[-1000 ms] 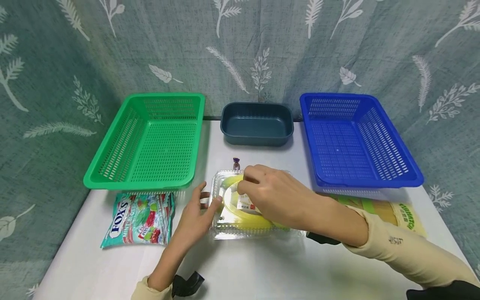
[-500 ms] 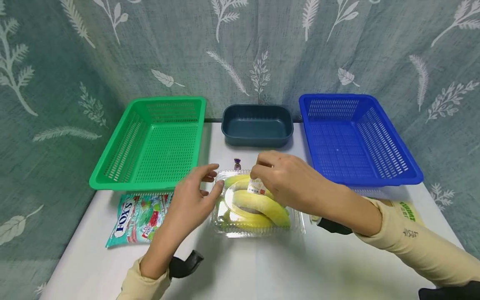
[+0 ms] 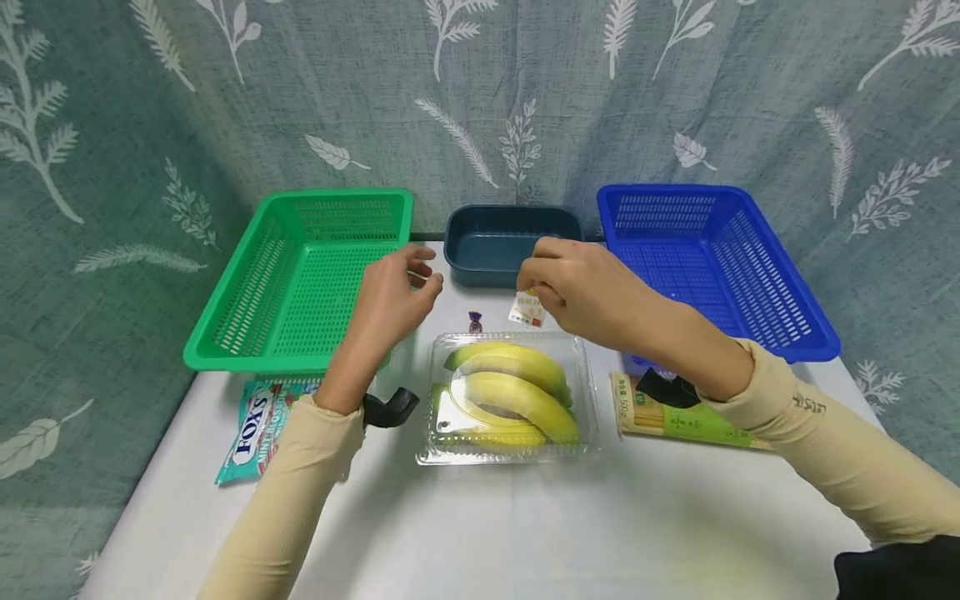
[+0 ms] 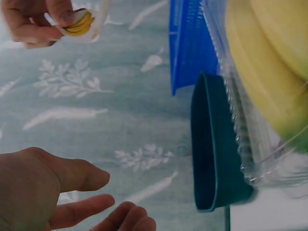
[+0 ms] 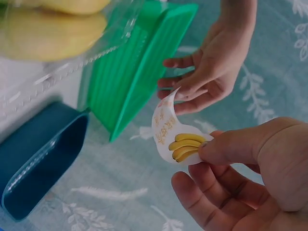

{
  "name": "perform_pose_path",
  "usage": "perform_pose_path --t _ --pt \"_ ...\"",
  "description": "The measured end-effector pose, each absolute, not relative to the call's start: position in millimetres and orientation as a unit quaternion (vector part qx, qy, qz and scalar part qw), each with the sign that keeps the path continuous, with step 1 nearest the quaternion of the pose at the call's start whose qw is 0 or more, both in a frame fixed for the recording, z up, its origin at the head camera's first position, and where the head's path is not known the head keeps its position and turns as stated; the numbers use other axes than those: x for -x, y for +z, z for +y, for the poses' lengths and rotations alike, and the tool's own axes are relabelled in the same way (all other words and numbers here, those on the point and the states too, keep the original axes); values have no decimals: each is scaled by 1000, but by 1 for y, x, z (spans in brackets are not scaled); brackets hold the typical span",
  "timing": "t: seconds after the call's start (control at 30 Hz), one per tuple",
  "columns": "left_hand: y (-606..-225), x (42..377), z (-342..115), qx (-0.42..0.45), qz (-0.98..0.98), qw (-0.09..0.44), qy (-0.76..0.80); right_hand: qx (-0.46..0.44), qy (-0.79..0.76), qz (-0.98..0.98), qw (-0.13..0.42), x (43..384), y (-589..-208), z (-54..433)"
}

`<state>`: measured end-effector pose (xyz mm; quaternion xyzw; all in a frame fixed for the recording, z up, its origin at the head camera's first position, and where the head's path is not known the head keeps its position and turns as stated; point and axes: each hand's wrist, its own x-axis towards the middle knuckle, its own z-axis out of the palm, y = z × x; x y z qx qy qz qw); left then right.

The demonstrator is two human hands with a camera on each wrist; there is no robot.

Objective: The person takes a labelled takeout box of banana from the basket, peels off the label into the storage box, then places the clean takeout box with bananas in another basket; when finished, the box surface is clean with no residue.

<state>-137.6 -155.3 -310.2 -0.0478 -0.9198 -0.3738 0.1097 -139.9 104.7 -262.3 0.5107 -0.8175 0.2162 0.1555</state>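
Observation:
My right hand (image 3: 588,292) pinches a white label (image 5: 166,130) printed with bananas between thumb and finger, above the table behind the fruit box. The label curls a little in the right wrist view. My left hand (image 3: 393,292) is raised beside the green basket's right side, fingers loosely bent and holding nothing. Below and between both hands lies a clear plastic box (image 3: 588,417), its lid down over several yellow bananas (image 3: 517,392). A small wrapped candy (image 3: 476,322) lies just behind the box.
A green basket (image 3: 197,354) stands left, a blue basket (image 3: 821,346) right, and a dark teal tub (image 3: 480,275) between them at the back. A Fox's candy bag (image 3: 255,433) lies front left. A yellow-green noodle packet (image 3: 675,419) is partly under the right arm.
My right hand has lifted the label off the box lid and carried it back toward the tub. My left hand has left the box's side and moved up and back.

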Motion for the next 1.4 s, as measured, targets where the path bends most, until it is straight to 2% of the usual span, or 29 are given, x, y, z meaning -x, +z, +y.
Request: perform_pose_path --t 0.3,0.57,0.73,1.07,1.4 --pt "-299 197 -140 26 -940 46 -337 -469 185 -853 134 174 -254 101" --pt "-310 239 -140 10 -945 90 -314 -440 164 -875 120 203 -259 90" --pt "-322 258 -141 -4 -954 74 -292 -412 147 -893 109 226 -265 85" --pt "-345 279 -132 -38 -972 15 -231 -367 104 -923 50 272 -273 72" --pt "-352 286 -128 -88 -966 27 -241 -374 93 -922 48 284 -292 57"
